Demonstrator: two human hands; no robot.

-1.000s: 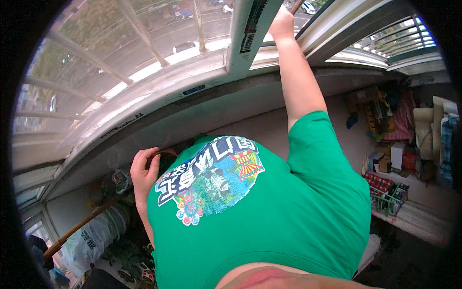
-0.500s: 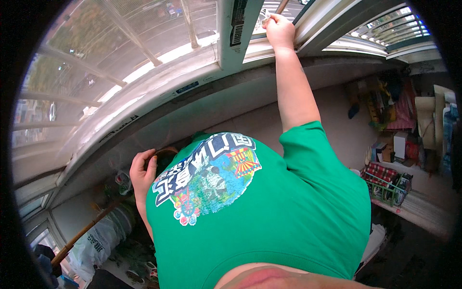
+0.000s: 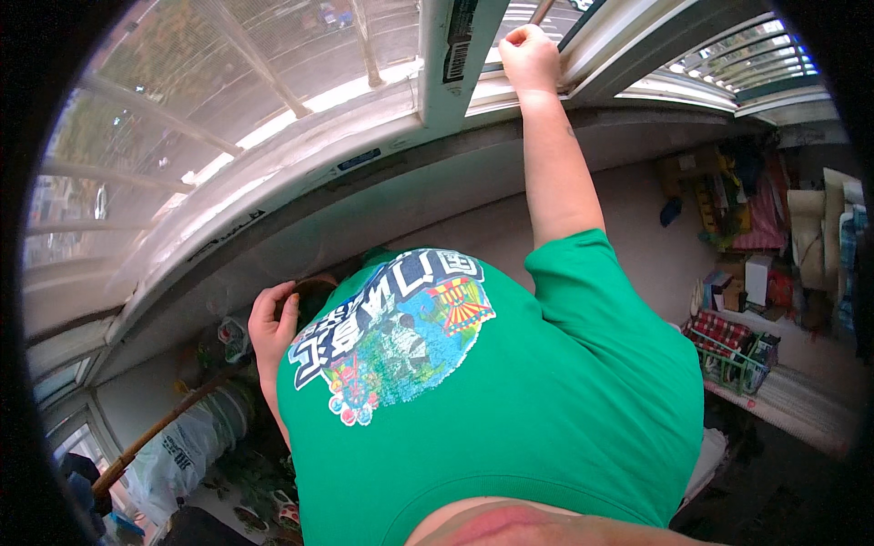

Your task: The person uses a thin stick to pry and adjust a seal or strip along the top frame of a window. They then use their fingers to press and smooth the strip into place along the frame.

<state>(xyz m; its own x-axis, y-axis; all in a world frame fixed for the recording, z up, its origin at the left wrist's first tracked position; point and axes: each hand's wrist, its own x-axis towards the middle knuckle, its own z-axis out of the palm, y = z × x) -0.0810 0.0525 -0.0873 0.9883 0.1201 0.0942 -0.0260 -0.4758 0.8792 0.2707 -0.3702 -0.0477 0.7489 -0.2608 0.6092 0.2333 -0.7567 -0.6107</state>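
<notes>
My right hand [image 3: 530, 59] is stretched out to the gap in the window [image 3: 569, 45], its fingers curled closed. Whatever they hold, if anything, is hidden. At the left of my belly, my left hand [image 3: 271, 314] is closed at the edge of a brown, round-rimmed container [image 3: 314, 289]. My green T-shirt [image 3: 546, 391] covers most of this container, so its kind and contents do not show.
Barred window glass [image 3: 246, 82] runs along the front left, above a ledge. A wooden pole [image 3: 159, 437] leans by a white plastic bag [image 3: 177, 460] at lower left. Potted plants [image 3: 246, 514] stand below. A green wire basket [image 3: 737, 359] and piled goods are at right.
The crumpled whitish piece at my right fingertips no longer shows, and that hand has turned slightly with its fingers curled in. My left hand stays at the container.
</notes>
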